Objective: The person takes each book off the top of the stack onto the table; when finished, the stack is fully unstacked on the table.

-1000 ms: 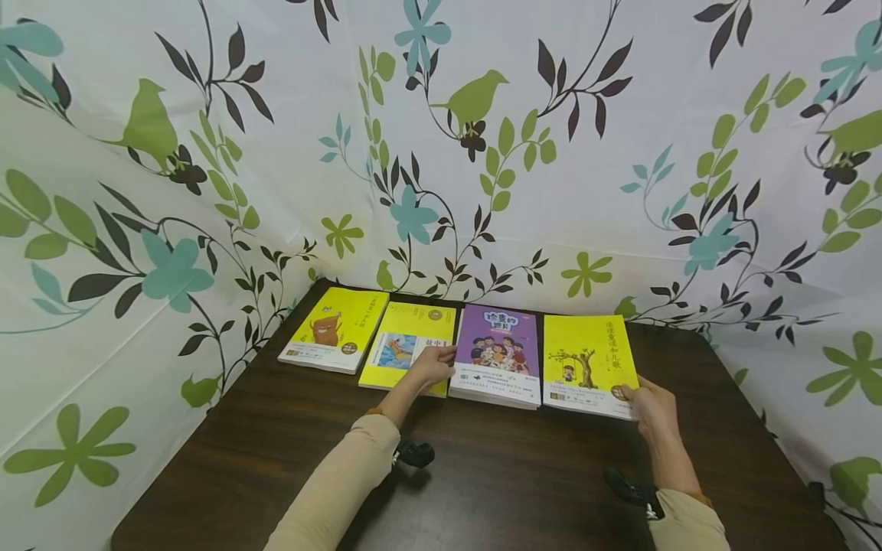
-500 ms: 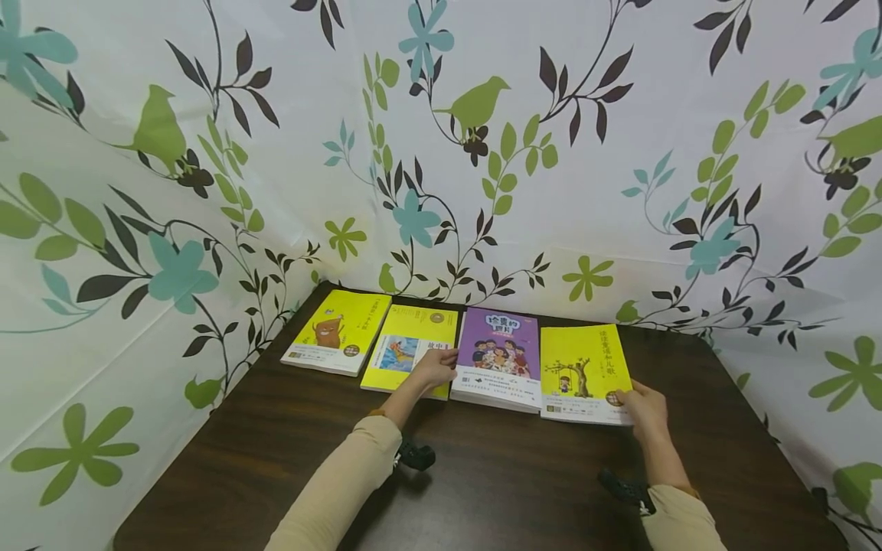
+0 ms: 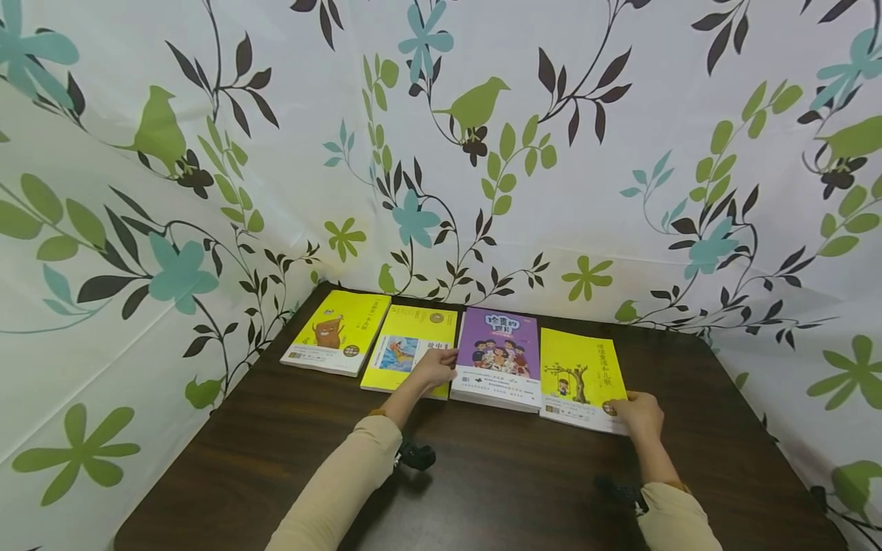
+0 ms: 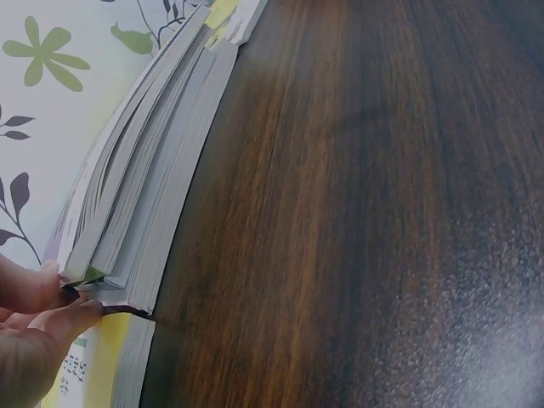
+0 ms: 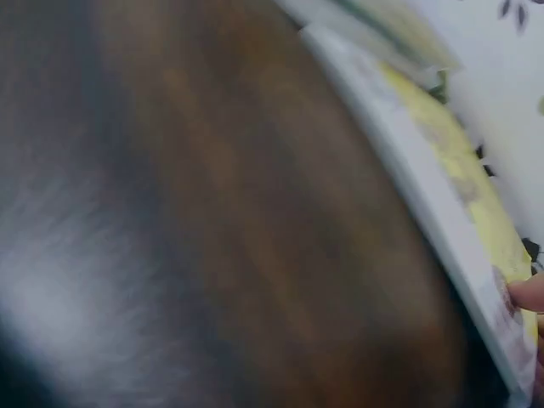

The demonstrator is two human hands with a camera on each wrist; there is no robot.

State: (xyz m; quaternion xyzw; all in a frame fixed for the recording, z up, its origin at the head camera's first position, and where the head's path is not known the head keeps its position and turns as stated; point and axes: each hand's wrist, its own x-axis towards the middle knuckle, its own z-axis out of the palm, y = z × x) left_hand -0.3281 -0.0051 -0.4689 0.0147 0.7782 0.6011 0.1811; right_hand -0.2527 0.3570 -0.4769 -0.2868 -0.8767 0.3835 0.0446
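In the head view, a purple book lies face up on the table. My left hand is at its left edge, over the corner of a yellow book with a picture panel. The left wrist view shows the left thumb and fingers pinching the purple book's edge, its pages slightly parted. My right hand grips the lower right corner of a yellow book with a tree and swing, thumb on the cover. That book sits beside the purple one, turned slightly askew.
Another yellow book with a brown cartoon figure lies at the far left of the row. Dark wooden table extends in front of the books. A leaf-and-bird patterned cloth rises directly behind the table.
My right hand has drawn the tree-and-swing book toward me and a little left; its right side now sits nearer. My left hand has stayed at the purple book.
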